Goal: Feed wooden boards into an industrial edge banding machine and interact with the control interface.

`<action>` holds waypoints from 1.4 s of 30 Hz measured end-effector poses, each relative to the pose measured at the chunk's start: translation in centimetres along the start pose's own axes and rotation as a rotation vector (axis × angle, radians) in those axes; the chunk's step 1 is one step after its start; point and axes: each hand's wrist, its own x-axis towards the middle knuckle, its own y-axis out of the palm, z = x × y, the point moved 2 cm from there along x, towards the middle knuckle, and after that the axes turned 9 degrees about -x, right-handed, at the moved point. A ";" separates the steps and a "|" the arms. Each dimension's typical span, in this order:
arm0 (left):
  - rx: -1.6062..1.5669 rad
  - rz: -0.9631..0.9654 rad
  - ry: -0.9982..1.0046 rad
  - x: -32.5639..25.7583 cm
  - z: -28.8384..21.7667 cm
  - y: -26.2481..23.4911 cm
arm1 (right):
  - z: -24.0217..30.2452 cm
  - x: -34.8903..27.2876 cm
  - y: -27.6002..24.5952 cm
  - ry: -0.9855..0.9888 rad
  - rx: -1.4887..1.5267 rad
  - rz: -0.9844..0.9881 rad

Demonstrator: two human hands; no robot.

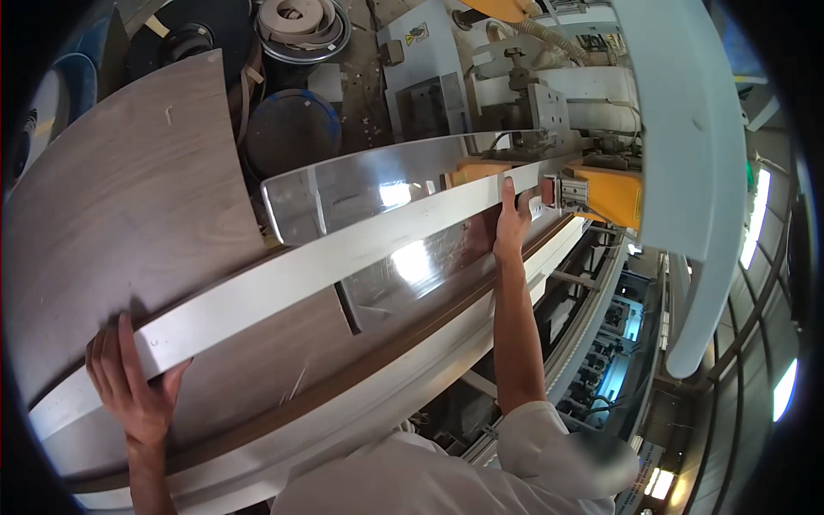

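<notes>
A long, narrow white board [292, 275] runs from the lower left up to the machine on the right. My left hand [136, 382] is closed on its near-left end, fingers over the far edge and thumb at the near edge. Farther along, my right hand [512, 225] grips the same board, its thumb up on the white face and its other fingers partly hidden. Just right of that hand sits a metal block with a reddish pad [562, 190] beside an orange machine part [614, 197]. Under the board lie a wood-patterned surface [129, 197] and a shiny metal plate [369, 184].
A pale blue-grey machine cover [687, 129] rises at the right. Coiled strip rolls [300, 30] rest on a round drum at the back, near a dark reel [184, 43] and a grey cabinet [421, 60]. A brown-edged rail [412, 343] passes in front of my body.
</notes>
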 end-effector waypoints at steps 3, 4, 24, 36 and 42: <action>-0.004 -0.004 -0.035 0.1 -0.1 0.5 | -0.3 -0.1 -0.2 0.073 -0.016 -0.014; 0.007 0.000 -0.036 0.1 -0.1 0.8 | -0.2 -0.1 -0.1 0.070 -0.028 -0.019; -0.108 -0.176 -0.016 0.6 -1.7 -0.8 | 3.1 -1.6 -0.1 0.031 -0.077 -0.058; -0.045 -0.327 0.001 -0.5 -2.7 -1.6 | -1.4 2.5 0.5 -0.102 -0.290 -0.064; -0.032 -0.370 -0.016 -0.4 -2.9 -2.0 | -2.9 4.3 1.9 -0.009 -0.390 -0.083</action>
